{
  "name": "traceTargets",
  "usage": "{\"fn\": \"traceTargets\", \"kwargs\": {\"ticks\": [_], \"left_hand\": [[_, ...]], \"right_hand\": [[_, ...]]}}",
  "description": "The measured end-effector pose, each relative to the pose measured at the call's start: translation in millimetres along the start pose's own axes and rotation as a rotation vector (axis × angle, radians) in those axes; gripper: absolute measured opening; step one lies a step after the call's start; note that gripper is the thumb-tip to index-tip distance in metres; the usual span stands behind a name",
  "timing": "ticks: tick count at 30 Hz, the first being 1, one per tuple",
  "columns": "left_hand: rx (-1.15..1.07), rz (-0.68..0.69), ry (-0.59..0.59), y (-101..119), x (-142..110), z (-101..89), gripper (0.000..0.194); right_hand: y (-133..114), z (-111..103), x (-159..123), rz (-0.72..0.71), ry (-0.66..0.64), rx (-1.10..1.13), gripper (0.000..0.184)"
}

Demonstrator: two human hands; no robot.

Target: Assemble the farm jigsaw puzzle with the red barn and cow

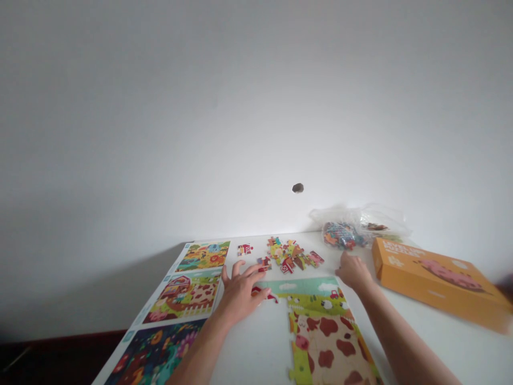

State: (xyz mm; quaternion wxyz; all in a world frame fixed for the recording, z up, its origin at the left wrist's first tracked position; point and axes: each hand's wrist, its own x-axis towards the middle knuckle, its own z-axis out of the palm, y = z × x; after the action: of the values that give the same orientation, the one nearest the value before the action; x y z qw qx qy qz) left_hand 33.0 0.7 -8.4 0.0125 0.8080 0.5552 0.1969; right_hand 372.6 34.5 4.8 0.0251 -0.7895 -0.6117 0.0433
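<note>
The left grip [243, 291] is spread, fingers over red puzzle pieces [264, 294] at the left edge of the partly joined cow puzzle [326, 342]. The right grip [352, 270] is curled beside the puzzle's far right corner, near the orange box [436, 280]; whether it pinches anything, I cannot tell.

From where I stand, a plain, pale grey wall [200, 117] fills the upper part of the frame, with a small, ragged dark hole [297, 188] just right of centre. The light on it is soft, brightest around the middle and dimmer toward the left edge. A white table [252, 342] meets the wall below. At lower left, the floor [48, 361] lies in deep shadow, with a dark reddish strip [80, 338] along the wall's foot.
</note>
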Motion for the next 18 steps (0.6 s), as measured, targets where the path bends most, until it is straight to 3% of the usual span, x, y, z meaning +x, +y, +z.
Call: {"fn": "traceTargets", "kwargs": {"ticks": [12,18], "left_hand": [[0.007,0.018,0.026,-4,0,4.6,0.031],[0.011,0.043,0.05,-4,-1,4.6,0.031]], "right_hand": [[-23,5,2,0.003,0.23,0.107,0.047],[-22,14,9,-0.211,0.329,0.198,0.041]]}}
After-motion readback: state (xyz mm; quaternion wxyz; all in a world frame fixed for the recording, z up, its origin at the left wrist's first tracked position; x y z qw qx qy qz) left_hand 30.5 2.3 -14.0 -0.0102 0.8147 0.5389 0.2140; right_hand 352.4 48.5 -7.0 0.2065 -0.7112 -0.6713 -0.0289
